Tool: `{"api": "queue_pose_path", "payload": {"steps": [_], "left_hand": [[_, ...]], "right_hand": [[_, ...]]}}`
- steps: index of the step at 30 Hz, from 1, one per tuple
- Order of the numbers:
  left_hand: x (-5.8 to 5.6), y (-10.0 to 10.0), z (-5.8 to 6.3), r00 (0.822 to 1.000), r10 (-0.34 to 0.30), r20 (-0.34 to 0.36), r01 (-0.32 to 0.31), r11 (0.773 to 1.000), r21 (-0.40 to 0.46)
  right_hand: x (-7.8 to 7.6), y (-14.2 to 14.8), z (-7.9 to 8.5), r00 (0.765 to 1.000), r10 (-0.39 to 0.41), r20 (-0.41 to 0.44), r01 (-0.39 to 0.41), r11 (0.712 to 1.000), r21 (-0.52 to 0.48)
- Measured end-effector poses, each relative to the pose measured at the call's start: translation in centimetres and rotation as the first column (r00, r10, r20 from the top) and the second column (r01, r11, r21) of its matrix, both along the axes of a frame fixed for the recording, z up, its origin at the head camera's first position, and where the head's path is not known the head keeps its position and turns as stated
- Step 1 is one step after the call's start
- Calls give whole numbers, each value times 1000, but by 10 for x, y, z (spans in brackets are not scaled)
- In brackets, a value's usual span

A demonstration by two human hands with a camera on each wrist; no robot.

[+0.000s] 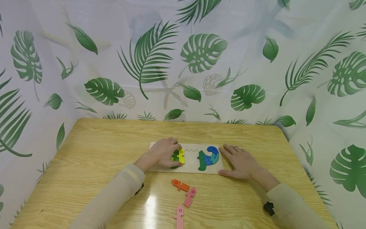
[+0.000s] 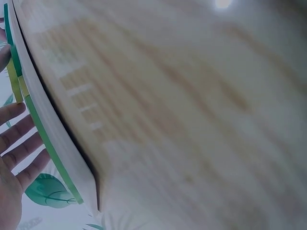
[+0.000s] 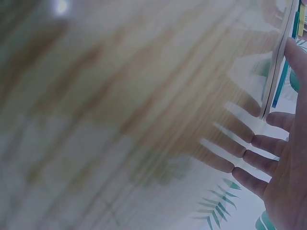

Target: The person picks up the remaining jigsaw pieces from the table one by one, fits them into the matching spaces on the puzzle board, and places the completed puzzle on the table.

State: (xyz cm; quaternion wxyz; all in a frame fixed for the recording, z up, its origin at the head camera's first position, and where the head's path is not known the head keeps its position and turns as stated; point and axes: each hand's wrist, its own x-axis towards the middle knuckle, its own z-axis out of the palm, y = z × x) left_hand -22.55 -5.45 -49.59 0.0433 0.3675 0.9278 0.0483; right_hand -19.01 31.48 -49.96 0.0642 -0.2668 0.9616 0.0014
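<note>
A pale wooden puzzle board (image 1: 191, 163) lies on the table. My left hand (image 1: 164, 154) reaches over its left part and pinches a yellow puzzle piece (image 1: 181, 153) between thumb and fingers. Beside that piece shows some green (image 1: 175, 156), largely covered by the hand. In the left wrist view the yellow piece (image 2: 14, 81) is between thumb and fingertip. My right hand (image 1: 240, 162), fingers spread, rests on the table against the board's right end. A green piece (image 1: 202, 163) and joined blue pieces (image 1: 213, 159) fill the board's right part.
Nearer the front lie an orange puzzle piece (image 1: 180, 185), a pink piece (image 1: 190, 197) and another pink piece (image 1: 179, 216), cut by the frame's lower edge. A leaf-patterned curtain (image 1: 200, 105) encloses the wooden table (image 1: 100, 140) at the back and sides.
</note>
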Motion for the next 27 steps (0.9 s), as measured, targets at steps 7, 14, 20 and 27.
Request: {"api": "queue_pose_path", "payload": {"steps": [7, 14, 20, 27], "left_hand": [[0, -1, 1, 1000, -9, 2, 9, 1000, 5], [-1, 0, -2, 1000, 3, 11, -3, 1000, 5], [0, 0, -1, 1000, 6, 14, -6, 1000, -3], [1, 1, 1, 1000, -2, 10, 2, 1000, -15]], "right_hand": [[0, 0, -2, 1000, 2, -8, -2, 1000, -5], [1, 0, -2, 1000, 4, -13, -4, 1000, -12], [2, 0, -1, 1000, 8, -22, -8, 1000, -18], [1, 0, -1, 1000, 3, -14, -3, 1000, -11]]}}
